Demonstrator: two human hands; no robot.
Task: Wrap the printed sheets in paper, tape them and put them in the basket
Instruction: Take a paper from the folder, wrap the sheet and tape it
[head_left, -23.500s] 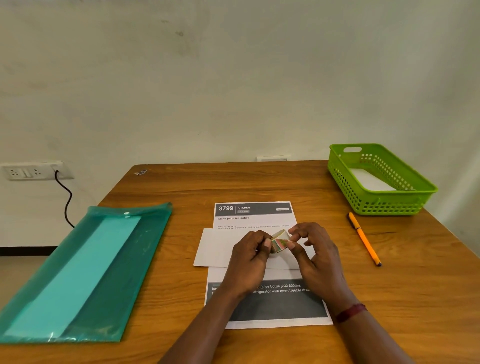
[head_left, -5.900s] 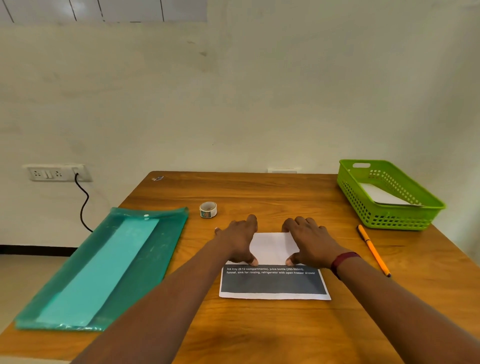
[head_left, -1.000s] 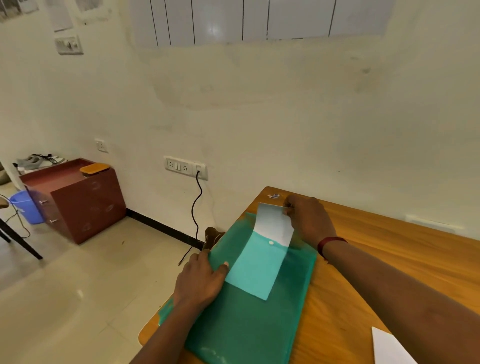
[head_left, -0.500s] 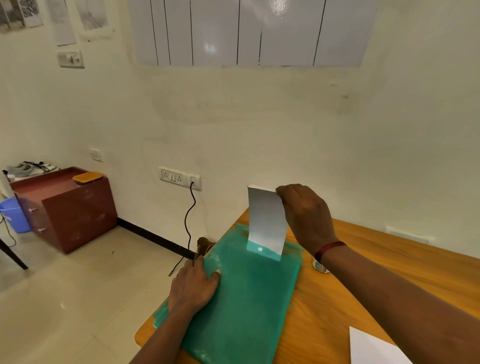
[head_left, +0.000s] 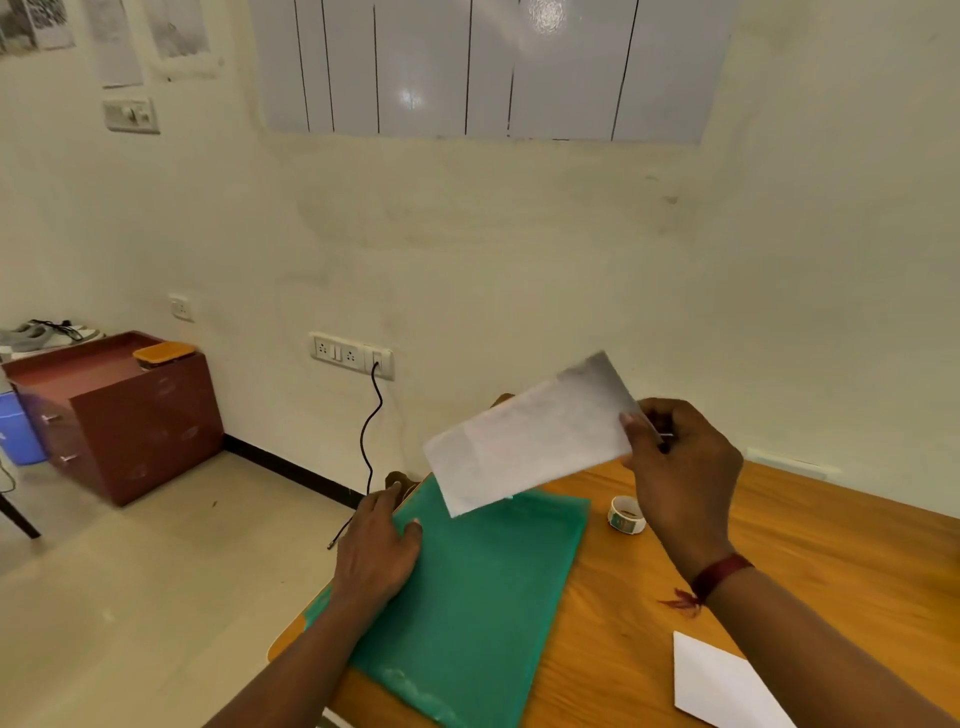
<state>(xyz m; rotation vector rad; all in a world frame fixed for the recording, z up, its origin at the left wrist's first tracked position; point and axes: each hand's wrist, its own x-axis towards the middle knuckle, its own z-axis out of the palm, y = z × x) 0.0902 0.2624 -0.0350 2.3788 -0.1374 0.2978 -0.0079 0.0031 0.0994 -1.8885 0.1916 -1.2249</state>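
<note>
My right hand (head_left: 678, 467) pinches one end of a white sheet of paper (head_left: 530, 441) and holds it tilted in the air above the table. The sheet hangs free of the green plastic folder (head_left: 478, 597) that lies at the table's left end. My left hand (head_left: 376, 545) rests flat on the folder's near left edge. A small roll of tape (head_left: 627, 514) stands on the wood just right of the folder. A folded white packet (head_left: 722, 686) lies at the lower right. The basket is out of view.
The wooden table (head_left: 805, 561) ends just left of the folder, with tiled floor below. A wall socket strip (head_left: 350, 356) with a black cable sits behind. A brown cabinet (head_left: 119, 410) stands far left against the wall.
My right hand has drawn the white sheet fully out of the green folder and lifted it up and to the right. My left hand stays on the folder.
</note>
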